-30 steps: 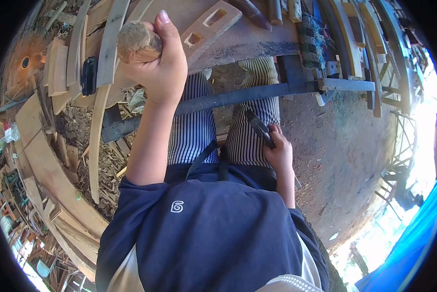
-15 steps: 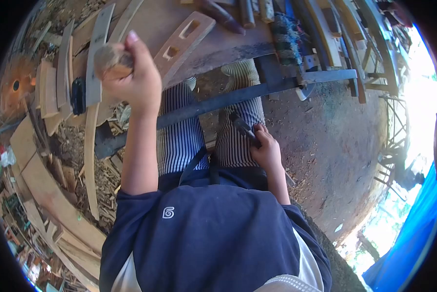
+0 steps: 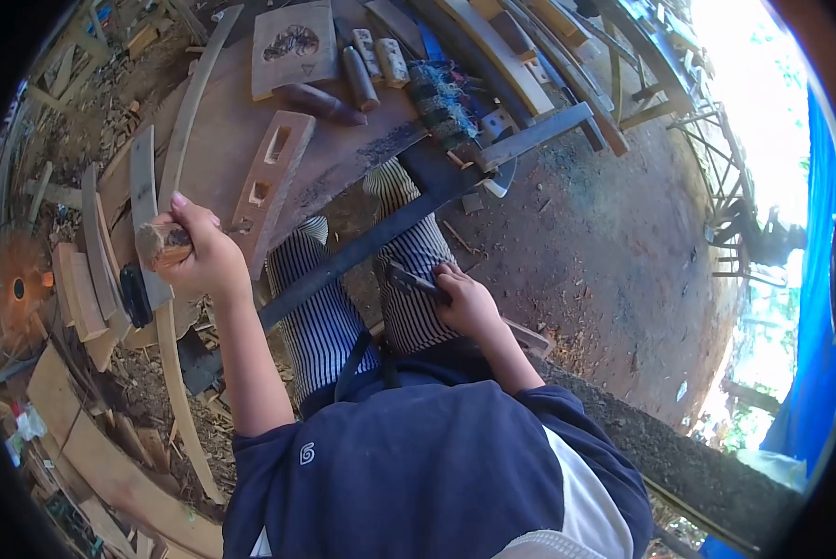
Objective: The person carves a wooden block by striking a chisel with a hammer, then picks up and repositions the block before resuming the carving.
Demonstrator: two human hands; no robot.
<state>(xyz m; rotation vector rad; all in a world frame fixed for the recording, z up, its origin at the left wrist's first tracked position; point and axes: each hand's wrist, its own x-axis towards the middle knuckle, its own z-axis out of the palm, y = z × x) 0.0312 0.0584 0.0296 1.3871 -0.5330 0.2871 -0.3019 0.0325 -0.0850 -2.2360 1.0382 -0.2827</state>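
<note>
My left hand (image 3: 208, 252) is closed round a thick wooden-handled tool (image 3: 164, 246) whose butt end looks battered. A short dark tip shows on the far side of the fist, close to the lower end of a slotted wood piece (image 3: 274, 168). That piece lies on the worktop with two rectangular holes cut through it. Over my right thigh, my right hand (image 3: 469, 303) grips a flat grey metal-ended tool (image 3: 413, 281), its working kind hidden by the fingers. A long dark bar (image 3: 362, 238) crosses in front of my legs.
On the worktop (image 3: 218, 130) lie a square board with a dark carved patch (image 3: 292, 42), a dark pointed wooden piece (image 3: 320, 102) and a rounded rod (image 3: 359, 79). Long wood strips (image 3: 497, 56) are stacked at the right. Slats (image 3: 92, 252) and shavings lie left; a blue tarp (image 3: 809, 279) hangs far right.
My left hand has come down and toward me with its wooden-handled tool. The view has shifted, showing more of the worktop's far side. My right hand keeps its grip, its tool lying flatter.
</note>
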